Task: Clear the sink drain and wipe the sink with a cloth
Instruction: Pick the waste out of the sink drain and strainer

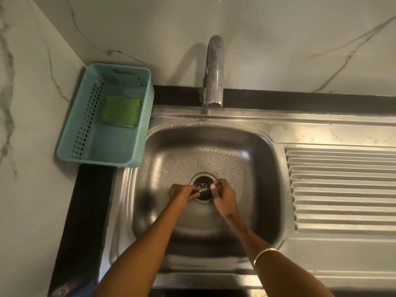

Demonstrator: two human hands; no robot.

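Two hands on it: both meet over the round steel drain at the bottom of the basin, wrists angled in from the near rim.
Left hand: fingers closed on a small shiny metal piece lying across the drain mouth, most likely the strainer part, though it is too small to name for sure.
Right hand: pinching the other end of that piece, thumb up, so the two hands can lift or twist it together.
Step, by my reading: drain clearing under way; wiping not begun.
Stainless steel sink: wet with droplets, bowl bare around the drain, plenty of room to lift straight up.
Curved chrome tap: overhangs the far rim, well clear of the hands.
Ribbed draining board: bare, to the right.
Teal perforated plastic basket: on the dark desk, just beside the sink's left rim.
Folded green cloth: in the basket, within easy reach for the wipe.
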